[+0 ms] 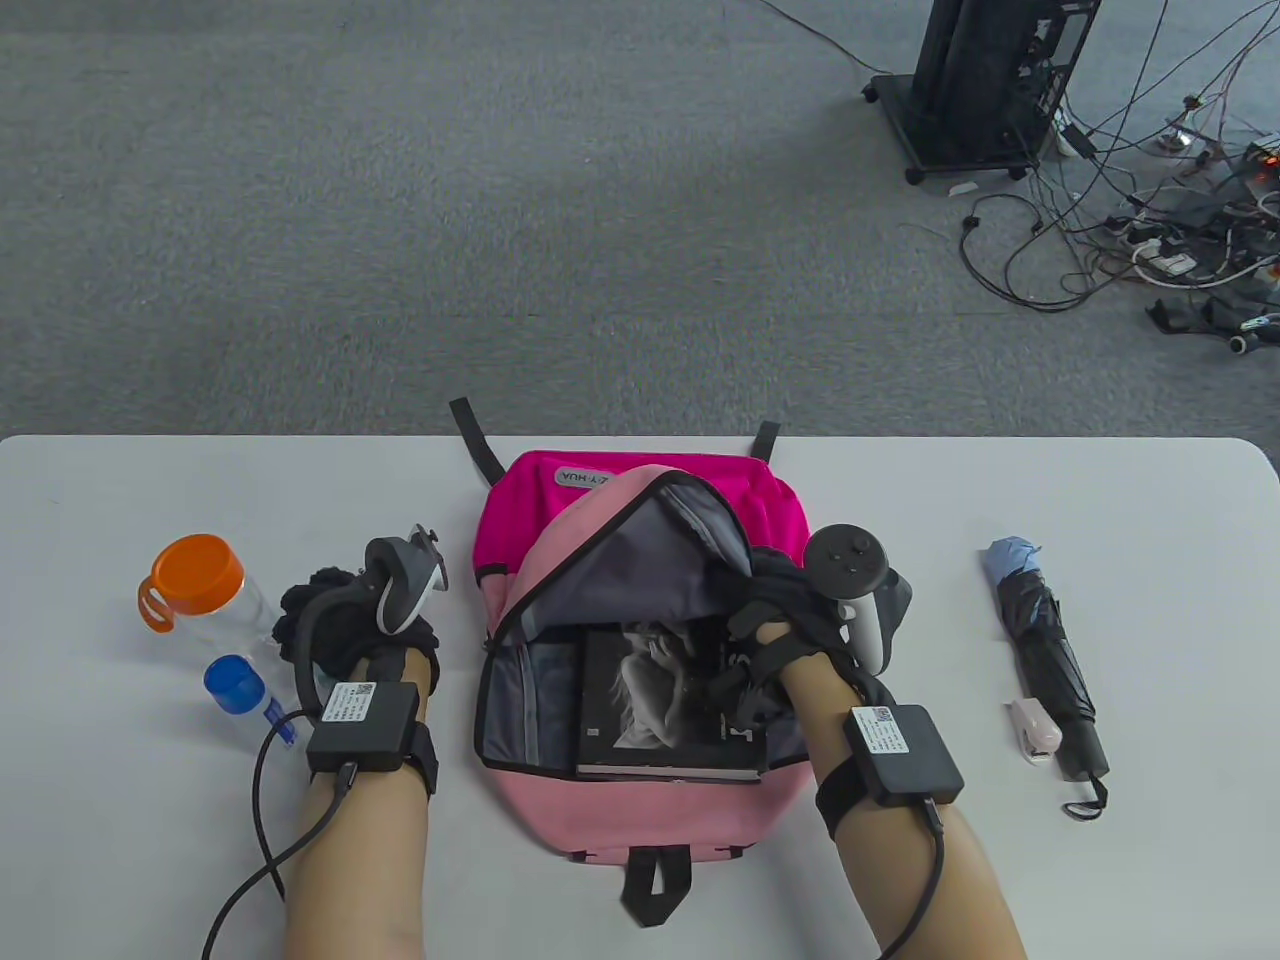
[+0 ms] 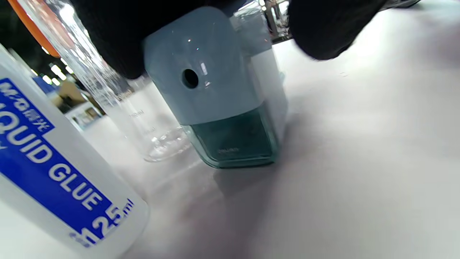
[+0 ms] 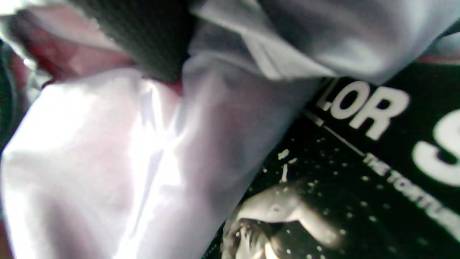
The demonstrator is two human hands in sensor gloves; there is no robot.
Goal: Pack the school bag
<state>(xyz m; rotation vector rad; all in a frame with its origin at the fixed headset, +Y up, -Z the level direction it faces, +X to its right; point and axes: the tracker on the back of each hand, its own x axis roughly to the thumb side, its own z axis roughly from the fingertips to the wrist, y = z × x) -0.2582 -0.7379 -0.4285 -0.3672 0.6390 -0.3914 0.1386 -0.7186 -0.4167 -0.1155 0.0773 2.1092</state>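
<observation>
The left hand (image 1: 345,625) is curled down over a pale blue pencil sharpener (image 2: 219,90) and grips its top from both sides; the sharpener's base is at the table (image 1: 120,850), contact not resolvable. In the table view the sharpener is hidden under the hand. Close on the hand's left stand a clear water bottle (image 1: 205,590) with an orange lid and a liquid glue bottle (image 1: 240,690) with a blue cap; both sit just beside the sharpener, leaving little room on that side. Free table surface lies between the left hand and the bag's left edge.

The right hand (image 1: 775,640) is at the right rim of the bag opening, fingers curled round the grey lining (image 3: 107,144) and holding the flap edge up.

The pink school bag (image 1: 640,620) lies flat at table centre, main compartment unzipped and open. A black book (image 1: 665,700) lies inside, nearly filling the opening's width; a narrow gap remains along its left side.

Right of the bag, well apart, a folded umbrella (image 1: 1050,660) lies lengthwise, with a small pink-and-white item (image 1: 1033,730) touching its left side.
</observation>
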